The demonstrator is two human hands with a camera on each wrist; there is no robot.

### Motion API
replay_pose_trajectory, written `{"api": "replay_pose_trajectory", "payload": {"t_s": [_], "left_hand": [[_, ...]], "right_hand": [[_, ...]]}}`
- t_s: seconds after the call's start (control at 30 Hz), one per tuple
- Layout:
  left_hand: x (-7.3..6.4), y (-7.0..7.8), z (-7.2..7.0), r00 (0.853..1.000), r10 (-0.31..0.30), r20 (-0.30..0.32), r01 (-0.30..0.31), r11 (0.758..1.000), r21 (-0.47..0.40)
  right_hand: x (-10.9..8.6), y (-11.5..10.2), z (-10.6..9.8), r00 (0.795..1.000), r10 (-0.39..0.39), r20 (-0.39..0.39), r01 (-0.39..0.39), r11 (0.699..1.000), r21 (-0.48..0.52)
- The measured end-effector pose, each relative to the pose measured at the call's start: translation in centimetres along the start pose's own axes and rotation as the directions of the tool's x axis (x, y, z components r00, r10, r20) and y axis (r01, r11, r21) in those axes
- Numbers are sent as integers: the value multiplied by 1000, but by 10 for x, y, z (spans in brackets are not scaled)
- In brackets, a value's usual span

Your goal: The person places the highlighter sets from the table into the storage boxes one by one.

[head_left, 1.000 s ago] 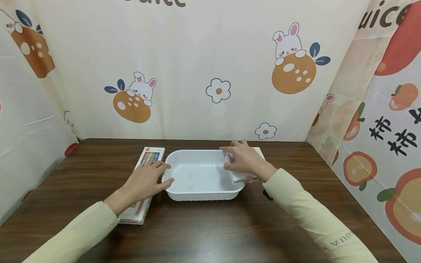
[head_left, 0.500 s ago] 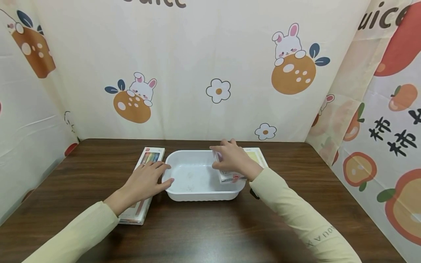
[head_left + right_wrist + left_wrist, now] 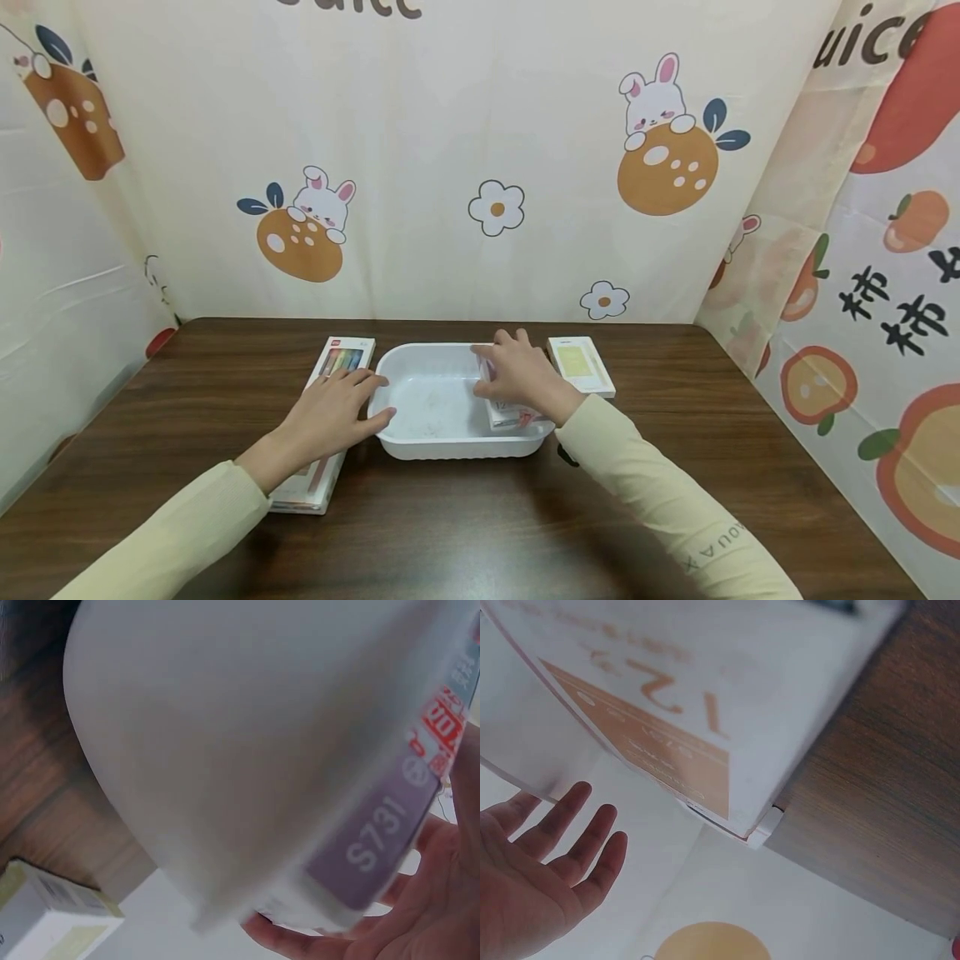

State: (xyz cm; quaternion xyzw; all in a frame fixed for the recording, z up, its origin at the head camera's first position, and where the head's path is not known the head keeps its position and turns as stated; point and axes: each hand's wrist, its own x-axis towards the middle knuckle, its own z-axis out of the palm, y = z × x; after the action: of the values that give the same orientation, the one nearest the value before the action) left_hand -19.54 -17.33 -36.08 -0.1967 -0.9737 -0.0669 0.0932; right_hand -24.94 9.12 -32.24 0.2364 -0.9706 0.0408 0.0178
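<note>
A white plastic basin [image 3: 431, 451] stands in the middle of the table in the head view. Over its right half my right hand [image 3: 525, 379] grips a small white box [image 3: 510, 416], which carries a purple "S731" label [image 3: 367, 851] in the right wrist view. Part of that box is hidden by the hand. My left hand [image 3: 322, 417] rests at the basin's left rim with fingers spread, and holds nothing. Beneath that arm lies a long white box [image 3: 327, 487] with coloured pens pictured on it. The left wrist view shows its printed face [image 3: 757, 697] close up.
A smaller white box [image 3: 582, 367] with a yellow-green panel lies on the table, right of the basin. A printed cloth [image 3: 420, 250] hangs behind the table's back edge, and more cloth hangs at both sides.
My right hand has moved left with the small box, from the basin's right rim to over its inside, uncovering the yellow-green box. My left hand has stayed put.
</note>
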Motion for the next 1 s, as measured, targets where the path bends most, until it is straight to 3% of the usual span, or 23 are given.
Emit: {"api": "replay_pose_trajectory", "payload": {"t_s": [0.37, 1.0], "left_hand": [[0, 0, 1, 1000, 4, -12, -4, 1000, -2], [-1, 0, 1, 1000, 7, -23, -7, 1000, 4]], "right_hand": [[-2, -1, 18, 999, -6, -52, 3, 999, -51], [-4, -1, 43, 999, 7, -35, -7, 1000, 3]]}}
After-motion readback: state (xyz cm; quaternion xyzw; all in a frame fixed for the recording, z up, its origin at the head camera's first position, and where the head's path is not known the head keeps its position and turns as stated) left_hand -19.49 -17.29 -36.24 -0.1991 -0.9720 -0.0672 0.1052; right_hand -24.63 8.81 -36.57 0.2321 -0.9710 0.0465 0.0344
